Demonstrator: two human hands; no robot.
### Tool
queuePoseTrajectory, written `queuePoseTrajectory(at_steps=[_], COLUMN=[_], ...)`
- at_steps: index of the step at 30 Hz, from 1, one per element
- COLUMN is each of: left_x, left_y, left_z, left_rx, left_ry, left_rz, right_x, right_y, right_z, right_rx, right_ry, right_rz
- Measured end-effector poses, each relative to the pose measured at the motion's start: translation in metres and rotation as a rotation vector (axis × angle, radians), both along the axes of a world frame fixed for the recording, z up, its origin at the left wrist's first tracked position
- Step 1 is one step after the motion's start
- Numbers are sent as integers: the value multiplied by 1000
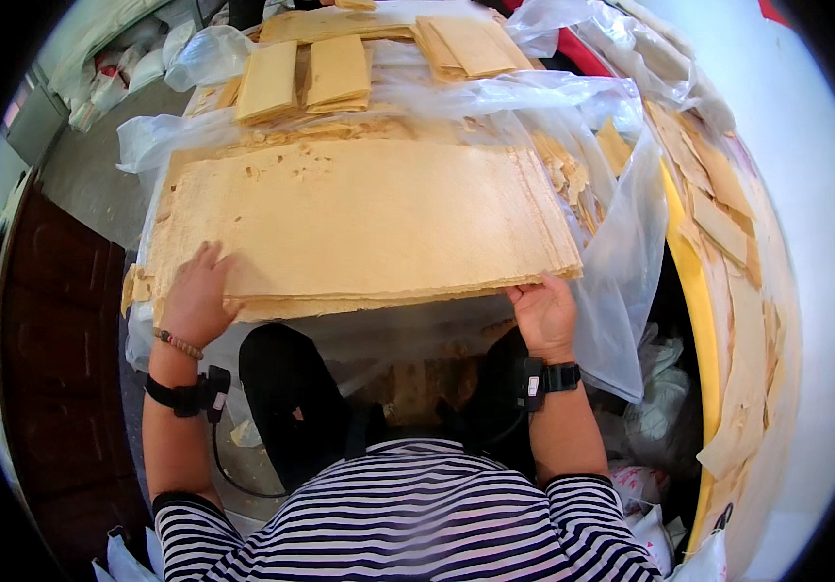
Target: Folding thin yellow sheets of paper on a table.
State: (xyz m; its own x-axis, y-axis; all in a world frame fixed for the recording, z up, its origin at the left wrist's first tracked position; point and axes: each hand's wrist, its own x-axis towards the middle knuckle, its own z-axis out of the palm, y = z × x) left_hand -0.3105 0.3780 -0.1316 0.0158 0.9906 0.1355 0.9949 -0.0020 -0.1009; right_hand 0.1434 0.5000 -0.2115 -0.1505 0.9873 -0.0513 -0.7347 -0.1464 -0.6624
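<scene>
Plastic [621, 281] beside sheet stack [369, 213], hands [199, 299] [545, 315] at near edge

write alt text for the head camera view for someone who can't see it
A person's bare left hand lies over the near left corner of a wide, rectangular stack of thin yellow-tan sheets, and the right hand touches its near edge toward the right. Beyond sit smaller rectangular yellow-tan bundles; crumpled clear plastic sheeting shows around the stack.

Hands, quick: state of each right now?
Left hand: open, over the near left of the large tan rectangular sheet stack.
Right hand: at its near right edge; grip cannot be told.
</scene>
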Motion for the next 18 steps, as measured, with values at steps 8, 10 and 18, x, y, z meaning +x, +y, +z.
queuePoseTrajectory(at_steps=[8,10,18], left_x=[146,169,223], left_y=[82,98,100], left_z=[-28,-39,-22], left_rx=[40,-30,77], left_ry=[-649,-657,-554], left_rz=[-422,-477,-386], right_x=[-1,-3,-19], right_y=[2,3,6], right_z=[7,11,10], right_rx=[12,20,-189], right_ry=[-15,-85,-391], right_rz=[-3,-10,-80])
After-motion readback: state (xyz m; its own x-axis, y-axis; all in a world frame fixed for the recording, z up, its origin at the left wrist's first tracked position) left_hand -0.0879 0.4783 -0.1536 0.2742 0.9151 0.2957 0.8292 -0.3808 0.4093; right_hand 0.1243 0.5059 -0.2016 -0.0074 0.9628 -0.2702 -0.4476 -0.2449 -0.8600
